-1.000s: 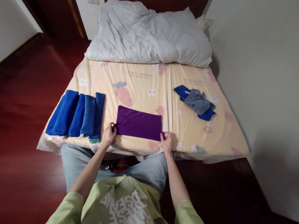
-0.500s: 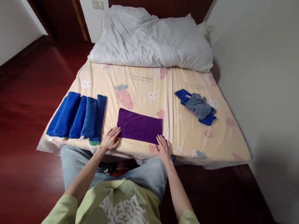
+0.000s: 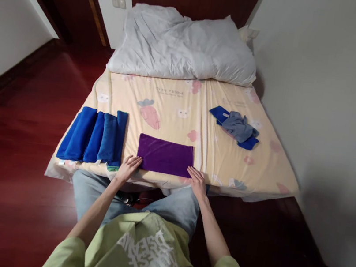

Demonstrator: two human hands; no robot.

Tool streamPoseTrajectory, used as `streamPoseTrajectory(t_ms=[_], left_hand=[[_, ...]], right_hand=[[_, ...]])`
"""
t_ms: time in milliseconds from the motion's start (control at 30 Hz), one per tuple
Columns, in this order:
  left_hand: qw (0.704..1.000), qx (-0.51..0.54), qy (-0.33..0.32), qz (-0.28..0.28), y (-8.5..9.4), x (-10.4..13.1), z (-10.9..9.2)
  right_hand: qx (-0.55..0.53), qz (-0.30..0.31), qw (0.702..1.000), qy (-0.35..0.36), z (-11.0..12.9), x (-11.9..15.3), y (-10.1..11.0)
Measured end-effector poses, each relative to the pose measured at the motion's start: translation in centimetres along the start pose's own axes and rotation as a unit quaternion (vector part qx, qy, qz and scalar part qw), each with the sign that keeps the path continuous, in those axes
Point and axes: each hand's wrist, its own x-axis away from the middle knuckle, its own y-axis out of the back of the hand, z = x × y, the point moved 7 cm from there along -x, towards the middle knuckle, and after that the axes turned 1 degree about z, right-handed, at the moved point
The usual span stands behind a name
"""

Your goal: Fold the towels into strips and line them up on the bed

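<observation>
A purple cloth (image 3: 165,156) lies flat as a wide rectangle near the front edge of the bed. My left hand (image 3: 129,168) touches its lower left corner with the fingertips, the fingers bent and close together. At the lower right corner, my right hand (image 3: 196,182) rests its fingertips on the cloth's edge. Whether the fingers pinch the fabric or only press on it is hard to make out. Several folded blue cloths (image 3: 79,134) lie side by side to the left of my left hand.
A loose heap of blue and grey cloths (image 3: 239,127) lies on the right part of the bed. A bunched white quilt (image 3: 184,49) spans the head end. The patterned bed sheet (image 3: 167,118) ends just in front of my knees.
The purple cloth has shifted slightly toward me, and both hands have moved a little the same way with it. My left fingers look more bent than before.
</observation>
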Motion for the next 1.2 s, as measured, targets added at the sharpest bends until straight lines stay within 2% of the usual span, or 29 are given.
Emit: streamPoseTrajectory(t_ms=[133, 233, 300, 433, 567, 667, 967, 1200], left_hand=[[0.992, 0.101, 0.041, -0.063, -0.7, 1.9, 0.3], [0.973, 0.174, 0.092, -0.124, -0.7, 1.9, 0.9], [0.961, 0.211, 0.114, -0.140, -0.5, 1.7, 1.3], [0.944, 0.252, 0.158, -0.146, 0.0, 1.1, 1.9], [0.924, 0.268, 0.221, -0.157, 0.1, 0.6, 2.6], [0.912, 0.277, 0.253, -0.168, -0.1, 0.2, 3.0], [0.901, 0.266, 0.285, -0.189, -0.2, 0.0, 3.6], [0.888, 0.232, 0.349, -0.188, -0.6, -0.6, 4.6]], right_hand=[[-0.040, -0.026, 0.998, -0.044, 0.1, 1.0, -0.2], [-0.083, -0.035, 0.994, -0.069, -0.3, 0.5, -0.2], [-0.132, -0.040, 0.987, -0.083, -0.9, 0.0, 0.0], [-0.222, -0.056, 0.962, -0.146, -2.8, -1.1, -0.1], [-0.262, -0.094, 0.925, -0.259, -4.9, -1.8, -0.9], [-0.281, -0.104, 0.906, -0.298, -5.5, -2.1, -1.5], [-0.256, -0.128, 0.899, -0.332, -5.7, -2.9, -1.0], [-0.213, -0.099, 0.913, -0.333, -6.4, -4.0, -1.1]])
